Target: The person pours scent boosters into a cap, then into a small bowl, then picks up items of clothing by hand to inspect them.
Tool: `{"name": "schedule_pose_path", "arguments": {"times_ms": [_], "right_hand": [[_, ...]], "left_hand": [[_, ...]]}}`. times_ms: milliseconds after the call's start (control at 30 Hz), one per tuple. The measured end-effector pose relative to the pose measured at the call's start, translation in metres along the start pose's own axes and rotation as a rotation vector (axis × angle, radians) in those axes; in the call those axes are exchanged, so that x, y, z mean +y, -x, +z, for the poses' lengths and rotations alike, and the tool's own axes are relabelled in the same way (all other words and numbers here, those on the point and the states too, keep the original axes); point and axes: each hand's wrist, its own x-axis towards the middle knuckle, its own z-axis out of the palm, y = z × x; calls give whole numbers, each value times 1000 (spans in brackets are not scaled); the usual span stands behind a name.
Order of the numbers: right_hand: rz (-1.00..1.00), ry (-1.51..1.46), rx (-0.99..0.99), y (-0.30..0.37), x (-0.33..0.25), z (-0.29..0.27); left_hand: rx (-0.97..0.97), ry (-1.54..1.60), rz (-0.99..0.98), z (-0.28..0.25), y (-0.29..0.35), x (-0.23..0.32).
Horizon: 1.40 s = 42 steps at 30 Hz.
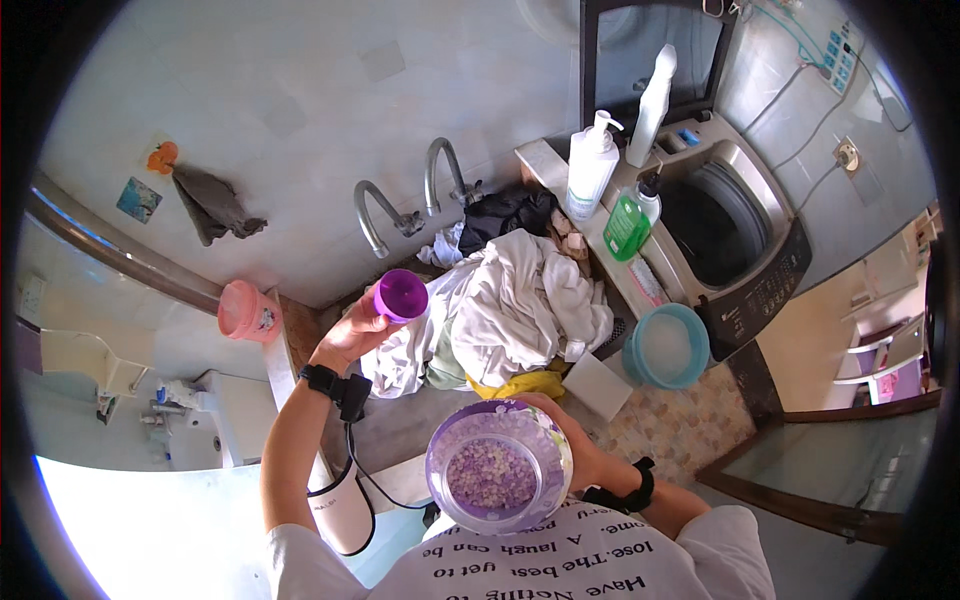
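In my left hand (347, 337) is a small purple cap (401, 295), its hollow side facing up, gripped between thumb and fingers. Close to my chest my right hand (578, 438) holds a wide-mouthed purple jar (548, 450) from its right side. Purple and white beads (490, 475) show inside it through the open top. Some of my right fingers are hidden behind the jar. Beyond both hands lies a heap of white clothes (525, 300) in the sink area, with a yellow cloth (515, 385) at its near edge and a black garment (505, 215) behind.
Two curved metal taps (372, 220) rise behind the clothes. At right, a white pump bottle (592, 170) and a green bottle (630, 225) stand beside an open washing machine (715, 220). A blue bucket (667, 345) sits below. A pink bucket (248, 310) is at left.
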Motion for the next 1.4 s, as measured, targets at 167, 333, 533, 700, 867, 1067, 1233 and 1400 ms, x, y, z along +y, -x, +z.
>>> {"name": "schedule_pose_path", "arguments": {"times_ms": [167, 333, 533, 700, 867, 1067, 1233, 1400], "right_hand": [[-90, 14, 13, 5, 1, 3], [-63, 75, 17, 11, 1, -4], [-80, 77, -17, 13, 2, -3], [-67, 87, -1, 8, 6, -4], [-37, -24, 8, 3, 3, -3], [26, -200, 39, -1, 12, 5], [1, -99, 54, -4, 13, 8], [-50, -73, 105, -7, 4, 10]], "left_hand": [[188, -523, 134, 14, -12, 30], [429, -1622, 351, 79, -49, 81], [301, -2428, 508, 60, -77, 97], [411, -1857, 333, 69, -71, 107], [199, -1127, 48, 151, -4, 150], [-129, -1205, 164, 237, 67, 138], [-78, -1565, 169, 271, 79, 130], [-78, -1763, 278, 296, 73, 114]]}}
